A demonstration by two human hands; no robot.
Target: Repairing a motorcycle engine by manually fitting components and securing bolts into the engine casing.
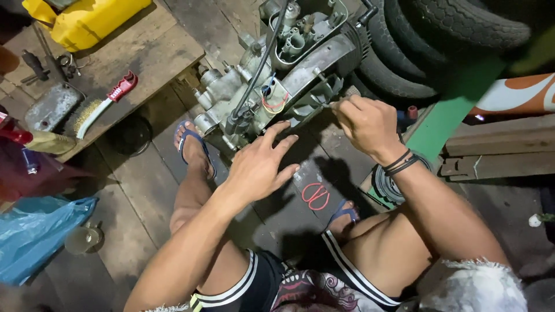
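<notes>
Squatting on the floor (133,190), we find the engine (277,75) between our feet, cover off. Left hand (260,164) rests on it, fingers spread. Right hand (367,124) pinches a thin tool (330,104) at its side. Internals remain exposed; reassembly outstanding.

Yellow plastic jerrycan (87,20) top left on wooden platform; crumpled blue plastic bag (34,231) lower left.

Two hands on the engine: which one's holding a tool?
The right hand: its fingers pinch a thin metal tool at the engine casing's edge. The left hand lies flat and open against the engine's lower side, holding nothing.
</notes>
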